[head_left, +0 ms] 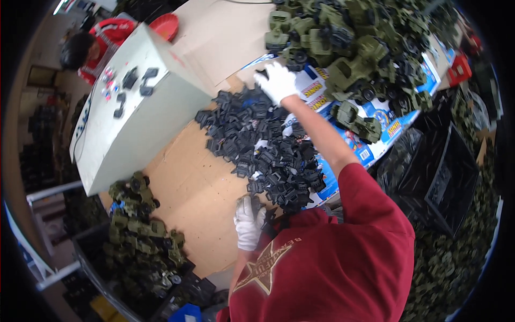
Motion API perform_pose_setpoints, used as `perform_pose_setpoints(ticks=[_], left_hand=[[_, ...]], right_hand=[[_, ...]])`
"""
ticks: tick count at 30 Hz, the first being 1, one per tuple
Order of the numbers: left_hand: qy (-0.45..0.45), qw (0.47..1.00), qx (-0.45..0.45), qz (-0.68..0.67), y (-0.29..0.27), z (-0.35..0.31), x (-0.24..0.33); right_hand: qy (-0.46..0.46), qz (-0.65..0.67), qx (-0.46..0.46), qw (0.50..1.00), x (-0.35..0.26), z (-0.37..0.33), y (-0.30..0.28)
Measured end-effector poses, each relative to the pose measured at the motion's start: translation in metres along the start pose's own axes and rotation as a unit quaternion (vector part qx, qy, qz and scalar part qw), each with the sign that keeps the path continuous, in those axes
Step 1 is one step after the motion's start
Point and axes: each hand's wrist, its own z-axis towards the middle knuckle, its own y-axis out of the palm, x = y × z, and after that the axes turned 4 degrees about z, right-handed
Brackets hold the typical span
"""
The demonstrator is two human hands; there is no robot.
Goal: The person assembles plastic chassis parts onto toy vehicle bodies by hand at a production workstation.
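Right hand (278,80) is stretched far out across the worktop (198,188), white-gloved, fingers spread wide and flat, landing on the far tip of the heap of black plastic parts (268,145). Whether anything is pinched under that palm, I cannot tell. Left hand (249,221), also gloved, sits close in against the body at the near end of the same heap, fingers curled around what looks like 1 small black part; the grip itself is partly hidden.

The heap runs as a long band, its long axis going from the near left hand diagonally away toward the right hand, so the 2 hands bracket it end to end. The left hand is the nearer one to the bulk of the pile; the right is at full reach.

Just beyond the right hand rises a mound of olive green toy trucks (348,48), resting on flattened blue printed cartons (370,150). A second cluster of green toy trucks (142,231) lies low at the left, beside a pale grey box (145,129) with a few black pieces on top. Another person in red (99,45) works behind that box.
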Motion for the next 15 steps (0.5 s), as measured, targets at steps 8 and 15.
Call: perform_pose_setpoints(ticks=[8, 15], left_hand=[[-0.136, 0.990, -0.018, -0.017, -0.031, -0.011, -0.017], [-0.196, 0.927, 0.219, 0.235, -0.125, 0.001, -0.166]], right_hand=[[-0.079, -0.006, -0.204, 0.976, -0.013, -0.002, 0.038], [-0.111, 0.132, -0.151, 0.973, -0.031, -0.082, 0.019]])
